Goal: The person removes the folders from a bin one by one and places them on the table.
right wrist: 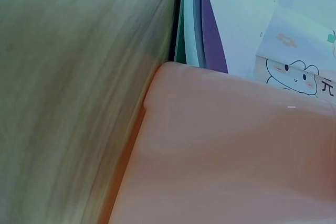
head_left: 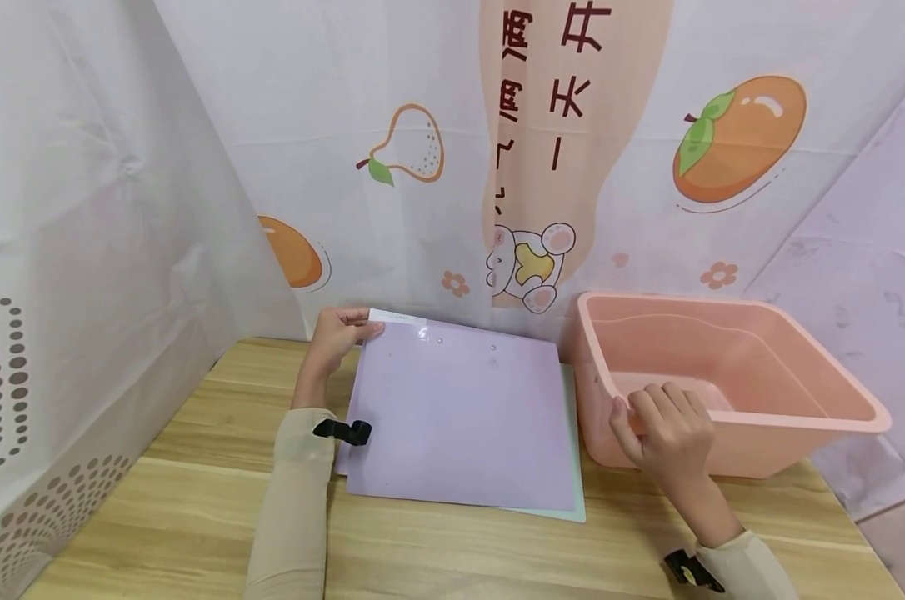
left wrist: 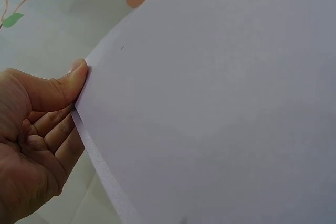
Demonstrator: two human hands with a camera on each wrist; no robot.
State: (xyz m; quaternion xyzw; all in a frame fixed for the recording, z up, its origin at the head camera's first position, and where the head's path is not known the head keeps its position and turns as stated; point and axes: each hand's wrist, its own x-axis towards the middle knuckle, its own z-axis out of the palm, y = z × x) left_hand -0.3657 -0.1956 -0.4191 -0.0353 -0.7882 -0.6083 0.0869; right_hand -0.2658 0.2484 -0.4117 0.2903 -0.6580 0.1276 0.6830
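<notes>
A purple folder (head_left: pixel 460 417) with two small rivets along its far edge lies on a small stack on the table. My left hand (head_left: pixel 334 337) pinches its far left corner, where a white strip shows. In the left wrist view the thumb is on the near face of the purple sheet (left wrist: pixel 210 98) and the other fingers are behind it. Beneath, a pale green folder (head_left: pixel 576 479) sticks out at the right. My right hand (head_left: pixel 672 433) grips the near rim of a pink plastic basin (head_left: pixel 805 425) with curled fingers; the right wrist view does not show this hand.
The wooden table (head_left: pixel 197 492) extends left and in front of the stack. Close behind hangs a white curtain (head_left: pixel 317 100) with printed fruit. The basin stands right of the folders, near the table's right edge. Several folder edges (right wrist: pixel 191 35) show beyond it in the right wrist view.
</notes>
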